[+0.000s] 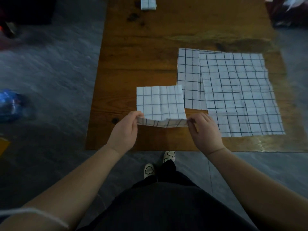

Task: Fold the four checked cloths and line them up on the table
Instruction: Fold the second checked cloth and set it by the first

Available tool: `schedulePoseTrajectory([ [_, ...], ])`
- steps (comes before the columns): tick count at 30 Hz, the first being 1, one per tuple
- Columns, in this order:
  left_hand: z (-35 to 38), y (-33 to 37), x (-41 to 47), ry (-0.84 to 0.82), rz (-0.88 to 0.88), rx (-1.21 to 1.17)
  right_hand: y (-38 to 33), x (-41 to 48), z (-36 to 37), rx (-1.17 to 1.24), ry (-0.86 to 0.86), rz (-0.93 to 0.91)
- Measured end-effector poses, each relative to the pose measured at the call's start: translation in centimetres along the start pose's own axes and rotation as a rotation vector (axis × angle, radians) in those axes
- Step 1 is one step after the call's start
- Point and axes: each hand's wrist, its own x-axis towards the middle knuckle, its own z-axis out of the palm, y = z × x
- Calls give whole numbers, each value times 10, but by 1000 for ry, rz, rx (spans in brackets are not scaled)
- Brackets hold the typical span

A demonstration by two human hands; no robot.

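At the near edge of the brown wooden desk (133, 55), the left hand (126, 130) and right hand (205, 130) each pinch a near corner of the part-folded white checked cloth (160, 102) in their fingers (134, 116), holding that edge raised.

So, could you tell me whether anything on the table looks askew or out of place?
Only mildly: on the right, the top flat cloth lies skewed over the lower flat cloth, so their edges are not parallel. The half-folded cloth looks tidy.
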Motion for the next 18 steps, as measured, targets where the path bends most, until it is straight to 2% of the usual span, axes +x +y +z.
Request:
schedulePoseTrajectory([
  [4,-10,7,46,36,-143,-40,3,49,4,23,-32,32],
  [11,-4,1,120,89,-472,-138,34,116,32,-27,-270,159],
  [15,1,-2,133,40,-698,-287,42,137,44,3,-306,238],
  [18,8,-5,127,13,-732,-282,49,151,49,73,-326,286],
])
